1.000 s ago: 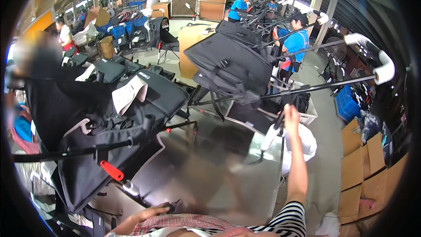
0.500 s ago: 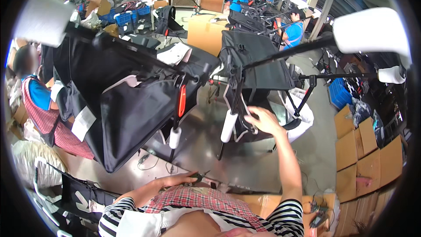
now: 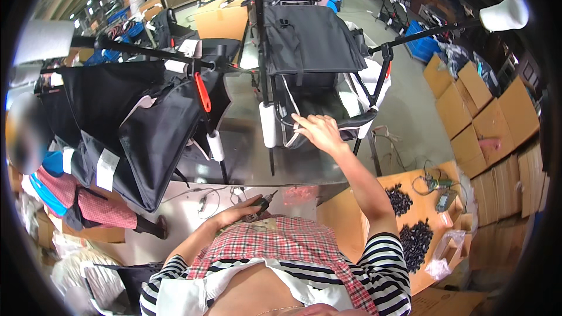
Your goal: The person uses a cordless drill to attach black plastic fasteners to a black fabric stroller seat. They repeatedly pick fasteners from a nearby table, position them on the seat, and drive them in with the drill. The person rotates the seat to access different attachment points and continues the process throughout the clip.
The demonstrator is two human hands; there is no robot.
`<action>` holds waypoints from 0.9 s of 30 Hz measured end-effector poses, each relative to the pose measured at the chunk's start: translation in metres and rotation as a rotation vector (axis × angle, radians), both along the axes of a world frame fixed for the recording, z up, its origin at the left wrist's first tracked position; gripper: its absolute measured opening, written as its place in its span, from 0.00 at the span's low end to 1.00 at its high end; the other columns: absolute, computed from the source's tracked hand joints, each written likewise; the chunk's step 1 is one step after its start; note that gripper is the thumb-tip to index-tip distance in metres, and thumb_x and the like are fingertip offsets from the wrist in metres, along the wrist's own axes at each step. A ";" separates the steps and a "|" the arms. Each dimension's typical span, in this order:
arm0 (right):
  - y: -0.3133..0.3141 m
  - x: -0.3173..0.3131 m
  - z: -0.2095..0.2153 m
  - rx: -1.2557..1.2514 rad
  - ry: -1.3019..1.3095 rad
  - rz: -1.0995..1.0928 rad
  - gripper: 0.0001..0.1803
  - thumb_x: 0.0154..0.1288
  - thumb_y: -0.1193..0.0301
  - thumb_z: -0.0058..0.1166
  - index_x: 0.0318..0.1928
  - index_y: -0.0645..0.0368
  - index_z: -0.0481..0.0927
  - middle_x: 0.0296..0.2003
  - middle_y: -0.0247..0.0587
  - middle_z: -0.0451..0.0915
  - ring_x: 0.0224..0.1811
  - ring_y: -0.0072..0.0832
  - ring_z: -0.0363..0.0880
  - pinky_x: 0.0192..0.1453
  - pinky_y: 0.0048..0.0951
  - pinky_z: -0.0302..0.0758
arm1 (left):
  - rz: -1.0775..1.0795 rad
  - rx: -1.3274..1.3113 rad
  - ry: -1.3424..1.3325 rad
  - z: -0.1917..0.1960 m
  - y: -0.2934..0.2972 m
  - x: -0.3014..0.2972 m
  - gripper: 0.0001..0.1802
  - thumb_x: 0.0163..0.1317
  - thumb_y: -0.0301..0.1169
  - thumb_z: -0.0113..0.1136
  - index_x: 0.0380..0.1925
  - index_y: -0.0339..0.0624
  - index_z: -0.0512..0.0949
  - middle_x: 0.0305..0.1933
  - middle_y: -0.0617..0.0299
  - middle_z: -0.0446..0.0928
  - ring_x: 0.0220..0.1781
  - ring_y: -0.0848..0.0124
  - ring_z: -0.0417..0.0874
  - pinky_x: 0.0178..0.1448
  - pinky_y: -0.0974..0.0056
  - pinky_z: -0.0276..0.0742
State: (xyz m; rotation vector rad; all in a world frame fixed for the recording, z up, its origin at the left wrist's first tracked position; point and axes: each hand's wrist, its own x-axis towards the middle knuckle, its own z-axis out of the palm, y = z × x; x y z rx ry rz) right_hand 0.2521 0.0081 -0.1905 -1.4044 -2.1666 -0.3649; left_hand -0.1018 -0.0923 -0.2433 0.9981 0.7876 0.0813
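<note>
My left hand (image 3: 239, 213) is at my waist, closed around a dark green power screwdriver (image 3: 264, 202) whose bit points up and away to the right. My right hand (image 3: 321, 133) reaches forward to a black stroller frame and curls over its curved black bar (image 3: 360, 119). Its fingertips lie by the light-edged fabric at the bar's left end. The stroller's black fabric panel (image 3: 319, 40) stands behind that hand. White wrap (image 3: 267, 126) covers a leg just to the left. Another black stroller (image 3: 158, 134) with a red strip (image 3: 202, 92) fills the left side.
A grey metal table (image 3: 246, 164) carries the strollers. To my right, an orange-brown surface (image 3: 342, 216) bears piles of small black parts (image 3: 415, 246) and a corded tool (image 3: 446, 200). Cardboard boxes (image 3: 497, 111) stand beyond. One person (image 3: 82, 199) is at left; others work behind.
The view has shifted, bringing the right-hand surface with black parts into sight. My right hand has moved onto the curved bar, its fingers more curled. My left hand still holds the screwdriver.
</note>
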 end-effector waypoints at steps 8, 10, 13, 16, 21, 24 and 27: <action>-0.058 -0.008 -0.017 0.156 0.164 -0.076 0.26 0.58 0.51 0.61 0.53 0.52 0.81 0.32 0.32 0.80 0.40 0.31 0.80 0.52 0.37 0.74 | 0.026 -0.045 0.073 -0.012 0.007 0.024 0.44 0.67 0.41 0.61 0.77 0.43 0.51 0.71 0.52 0.66 0.66 0.65 0.71 0.69 0.64 0.65; -0.082 -0.012 0.000 0.084 0.306 0.060 0.30 0.56 0.54 0.65 0.57 0.55 0.79 0.51 0.38 0.79 0.56 0.34 0.75 0.63 0.40 0.70 | 0.133 -0.171 0.019 -0.026 0.004 0.023 0.46 0.63 0.37 0.64 0.77 0.44 0.52 0.59 0.50 0.75 0.52 0.64 0.80 0.55 0.64 0.77; -0.137 0.020 -0.020 0.108 0.307 -0.002 0.29 0.58 0.55 0.65 0.57 0.54 0.80 0.56 0.38 0.77 0.62 0.36 0.72 0.70 0.41 0.65 | 0.248 -0.355 -0.078 -0.003 -0.003 0.057 0.48 0.57 0.31 0.68 0.76 0.48 0.55 0.43 0.46 0.80 0.37 0.62 0.84 0.39 0.65 0.83; -0.208 0.088 -0.063 -0.049 0.421 -0.327 0.20 0.60 0.63 0.64 0.52 0.56 0.82 0.50 0.45 0.82 0.57 0.42 0.77 0.63 0.42 0.72 | 0.125 -0.461 -0.072 0.006 0.008 0.078 0.44 0.58 0.30 0.66 0.75 0.47 0.57 0.46 0.46 0.79 0.41 0.61 0.84 0.42 0.63 0.84; -0.295 0.198 -0.113 -0.082 0.464 -0.913 0.09 0.58 0.72 0.65 0.40 0.60 0.85 0.38 0.47 0.85 0.42 0.46 0.83 0.49 0.40 0.79 | 0.177 -0.499 0.114 0.014 -0.005 0.117 0.39 0.62 0.29 0.60 0.74 0.45 0.59 0.45 0.49 0.80 0.43 0.62 0.84 0.49 0.63 0.82; -0.297 0.238 -0.140 -0.205 0.543 -1.032 0.10 0.60 0.70 0.63 0.41 0.58 0.85 0.38 0.46 0.85 0.44 0.45 0.83 0.49 0.41 0.79 | 0.179 -0.544 0.187 0.011 -0.005 0.134 0.39 0.62 0.29 0.61 0.74 0.44 0.60 0.45 0.52 0.80 0.44 0.64 0.83 0.51 0.62 0.81; -0.278 0.266 -0.161 -0.242 0.513 -1.069 0.08 0.61 0.69 0.60 0.40 0.55 0.84 0.38 0.46 0.84 0.44 0.46 0.83 0.49 0.42 0.79 | 0.142 -0.505 0.169 0.008 -0.002 0.141 0.40 0.62 0.29 0.60 0.75 0.44 0.58 0.45 0.52 0.80 0.45 0.64 0.83 0.51 0.62 0.81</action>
